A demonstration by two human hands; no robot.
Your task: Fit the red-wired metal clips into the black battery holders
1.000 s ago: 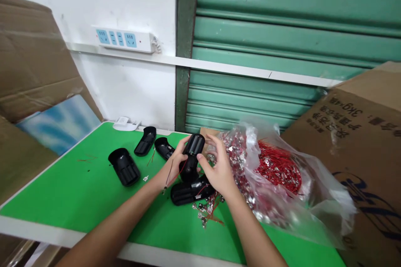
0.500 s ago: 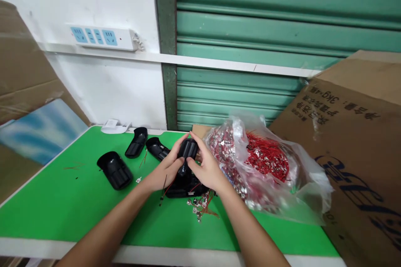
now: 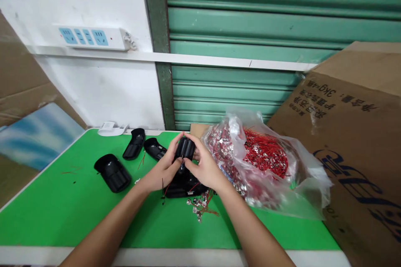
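Both hands hold one black plastic housing [image 3: 185, 149] just above the green table [image 3: 62, 212]. My left hand [image 3: 161, 169] grips its left side with curled fingers. My right hand [image 3: 203, 167] wraps the right side, thumb on top. Thin red and black wires hang from the housing under my left hand. Beneath the hands lies another black housing [image 3: 183, 185]. A small heap of red wires with silver terminals [image 3: 200, 208] rests on the table by my right wrist.
A clear plastic bag [image 3: 266, 167] full of red terminal wires lies to the right. Three more black housings [image 3: 112, 172] [image 3: 134, 143] [image 3: 154, 148] sit to the left. A large cardboard box [image 3: 354, 133] stands at the right, a power strip [image 3: 89, 37] on the wall.
My hands have closed in on the black housing and drawn it slightly lower and nearer. The view has shifted to the right.
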